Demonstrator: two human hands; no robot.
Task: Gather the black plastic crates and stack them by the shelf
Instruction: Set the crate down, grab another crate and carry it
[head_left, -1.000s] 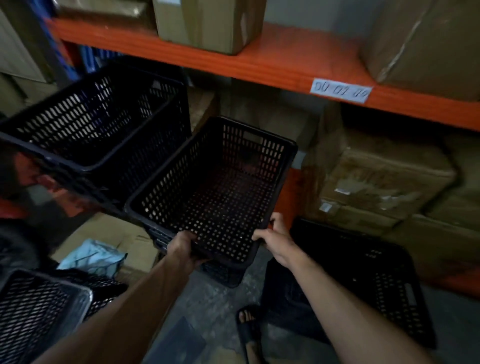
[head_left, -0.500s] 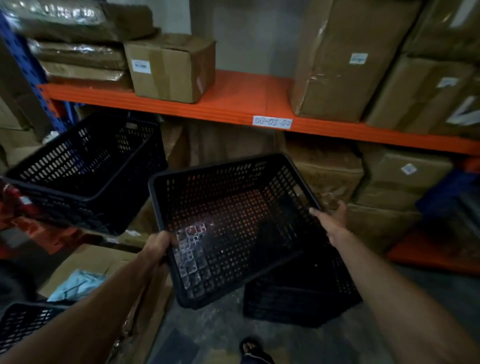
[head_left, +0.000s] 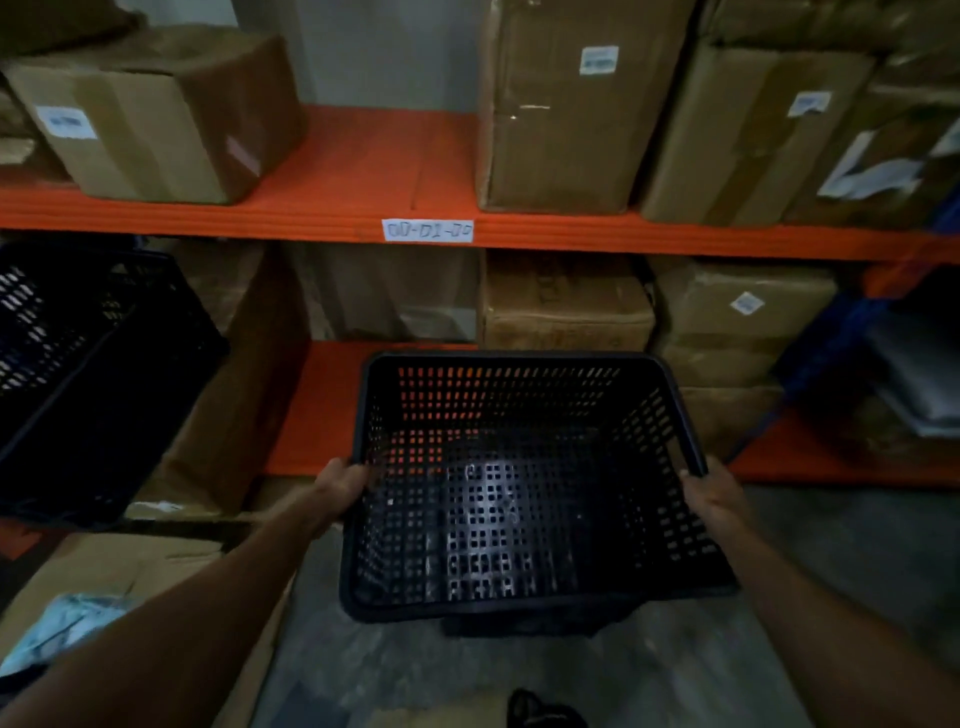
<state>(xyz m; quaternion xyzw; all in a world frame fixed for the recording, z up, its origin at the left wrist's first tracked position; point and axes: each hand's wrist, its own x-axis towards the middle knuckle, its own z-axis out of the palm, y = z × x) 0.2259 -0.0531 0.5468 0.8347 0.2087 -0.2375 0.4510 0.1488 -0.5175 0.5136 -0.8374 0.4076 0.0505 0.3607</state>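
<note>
A black perforated plastic crate (head_left: 519, 499) hangs level in front of me, above the floor, open side up. My left hand (head_left: 340, 486) grips its left rim and my right hand (head_left: 714, 499) grips its right rim. Under it a second black crate (head_left: 519, 626) shows only as a dark edge on the floor. A third black crate (head_left: 88, 374) sits tilted at the left, resting on cardboard boxes. The orange shelf (head_left: 363, 166) stands right behind the held crate.
Cardboard boxes (head_left: 566, 109) fill the upper and lower shelf levels. More flattened boxes (head_left: 104, 571) and a pale blue cloth (head_left: 62, 629) lie at the lower left. Grey concrete floor (head_left: 857, 571) spreads to the right. A foot in a sandal (head_left: 540, 712) is at the bottom.
The held crate has swung right and levelled out over the crate on the floor. My hands have shifted to its two side rims. The view has turned to face the shelf squarely.
</note>
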